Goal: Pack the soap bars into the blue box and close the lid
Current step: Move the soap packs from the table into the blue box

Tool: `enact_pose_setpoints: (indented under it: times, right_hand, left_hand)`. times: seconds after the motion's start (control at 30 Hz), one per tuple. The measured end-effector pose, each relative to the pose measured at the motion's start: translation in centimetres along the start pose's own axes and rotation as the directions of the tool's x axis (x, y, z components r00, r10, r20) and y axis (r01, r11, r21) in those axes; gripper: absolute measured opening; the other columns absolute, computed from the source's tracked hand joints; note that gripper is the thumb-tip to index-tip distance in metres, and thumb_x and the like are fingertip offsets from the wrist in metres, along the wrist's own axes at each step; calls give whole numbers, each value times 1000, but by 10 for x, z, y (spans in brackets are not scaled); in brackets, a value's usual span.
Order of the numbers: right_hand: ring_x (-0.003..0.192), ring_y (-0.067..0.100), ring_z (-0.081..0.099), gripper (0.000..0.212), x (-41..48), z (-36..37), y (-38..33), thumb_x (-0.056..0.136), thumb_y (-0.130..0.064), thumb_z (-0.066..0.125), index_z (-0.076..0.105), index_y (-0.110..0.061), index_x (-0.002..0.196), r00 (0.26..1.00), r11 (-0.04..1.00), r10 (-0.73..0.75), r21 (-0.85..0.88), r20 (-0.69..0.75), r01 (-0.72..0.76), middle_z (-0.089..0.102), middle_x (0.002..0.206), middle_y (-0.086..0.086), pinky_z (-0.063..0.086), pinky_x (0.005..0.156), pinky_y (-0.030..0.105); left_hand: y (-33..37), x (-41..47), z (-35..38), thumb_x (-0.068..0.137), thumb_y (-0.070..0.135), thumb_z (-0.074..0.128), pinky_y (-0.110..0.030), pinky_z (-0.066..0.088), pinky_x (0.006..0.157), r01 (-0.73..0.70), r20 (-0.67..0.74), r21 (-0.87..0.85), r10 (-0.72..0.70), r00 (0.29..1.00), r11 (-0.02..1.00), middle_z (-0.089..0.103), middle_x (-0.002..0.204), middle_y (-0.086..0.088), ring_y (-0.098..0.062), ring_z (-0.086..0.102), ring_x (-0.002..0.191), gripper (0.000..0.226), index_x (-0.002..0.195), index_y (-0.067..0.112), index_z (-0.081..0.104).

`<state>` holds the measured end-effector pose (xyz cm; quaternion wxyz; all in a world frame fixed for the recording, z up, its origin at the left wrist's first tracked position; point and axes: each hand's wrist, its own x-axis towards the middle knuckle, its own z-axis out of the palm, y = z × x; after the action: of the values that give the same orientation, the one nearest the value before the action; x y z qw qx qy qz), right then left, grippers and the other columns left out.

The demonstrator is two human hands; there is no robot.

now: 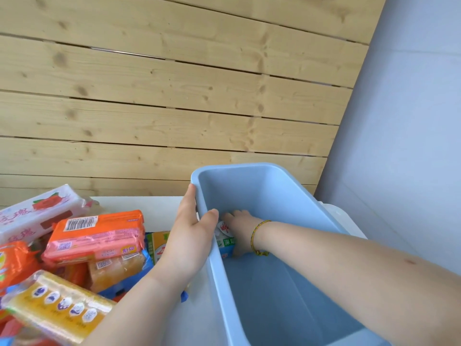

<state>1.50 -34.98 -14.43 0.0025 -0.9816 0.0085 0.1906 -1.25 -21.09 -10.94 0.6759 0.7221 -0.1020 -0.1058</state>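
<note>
The blue box (279,196) stands open on the white table, right of centre. My left hand (192,233) grips its left rim, thumb inside and fingers outside. My right hand (240,226) reaches down inside the box and holds a wrapped soap bar (225,242) with a white, green and blue wrapper against the left inner wall. A pile of wrapped soap bars lies at the left: an orange and pink pack (97,236), a white pack with a red rose (37,213) and a clear yellow bar (59,310). No lid is clearly seen.
A wooden plank wall (174,96) rises right behind the table. A pale blue wall (411,121) stands at the right. A white table (152,208) shows between the pile and the box. Something white (335,212) sticks out behind the box's right side.
</note>
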Motion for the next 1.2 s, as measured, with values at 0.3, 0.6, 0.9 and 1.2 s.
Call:
enact_pose_setpoints:
  times: [0.3, 0.6, 0.9, 1.2]
  right_hand:
    - [119, 27, 53, 63, -8, -33, 3, 79, -5, 63, 38, -11, 136, 993, 997, -55, -40, 109, 59, 50, 136, 9, 46, 86, 29]
    - [120, 27, 51, 68, -8, -30, 1, 79, -31, 69, 39, -6, 134, 982, 928, 106, -370, 159, -40, 43, 136, 14, 47, 91, 34]
    - [100, 28, 59, 53, -12, -37, 3, 80, -27, 66, 49, -4, 124, 990, 953, 91, -298, 108, -55, 56, 116, 12, 48, 79, 32]
    - [90, 17, 56, 28, -71, -102, 5, 83, -18, 63, 62, -10, 109, 972, 992, 87, 105, -220, -65, 65, 114, 5, 40, 65, 12]
  left_hand:
    - [-2, 0, -1, 88, 18, 45, -40, 27, 112, -5, 19, -13, 5, 1000, 1000, 38, 144, 0, -17, 37, 131, 61, 141, 27, 16]
    - [-4, 2, 0, 87, 19, 45, -41, 26, 113, -8, 9, -15, 9, 1000, 1000, 37, 145, -2, -18, 34, 133, 60, 140, 27, 17]
    - [-4, 3, 1, 88, 20, 45, -39, 27, 112, -5, 4, -12, 5, 1000, 1000, 37, 145, -2, -19, 37, 131, 61, 140, 27, 16]
    - [6, -27, -40, 91, 34, 39, -18, 32, 92, -142, 2, 378, 153, 988, 915, 51, 132, 2, -12, 45, 122, 37, 124, 21, 49]
